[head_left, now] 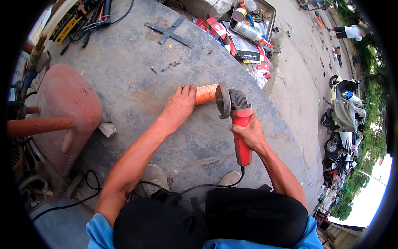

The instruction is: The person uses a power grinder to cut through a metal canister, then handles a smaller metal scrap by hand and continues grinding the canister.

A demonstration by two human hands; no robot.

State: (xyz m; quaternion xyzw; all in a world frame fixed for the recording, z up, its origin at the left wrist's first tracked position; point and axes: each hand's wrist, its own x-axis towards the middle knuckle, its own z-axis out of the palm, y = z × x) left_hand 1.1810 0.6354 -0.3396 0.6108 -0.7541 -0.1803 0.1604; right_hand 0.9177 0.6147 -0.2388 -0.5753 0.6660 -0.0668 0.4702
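Note:
My right hand is wrapped round the red body of an angle grinder, its black cable running from the lower end. The grinder's dark head and round guard stand at the right end of an orange cylinder lying on the ground. Whether the disc touches the cylinder, I cannot tell. My left hand is closed over the cylinder's left end, fingers across its top. The underside of the cylinder and part of that end are hidden by my fingers.
A red tank-like metal body stands at left, near a small block. Black cable crosses beside my shoes. Crossed metal strips lie ahead. Boxes, a tube and a tray sit far right; motorbikes and a person are beyond.

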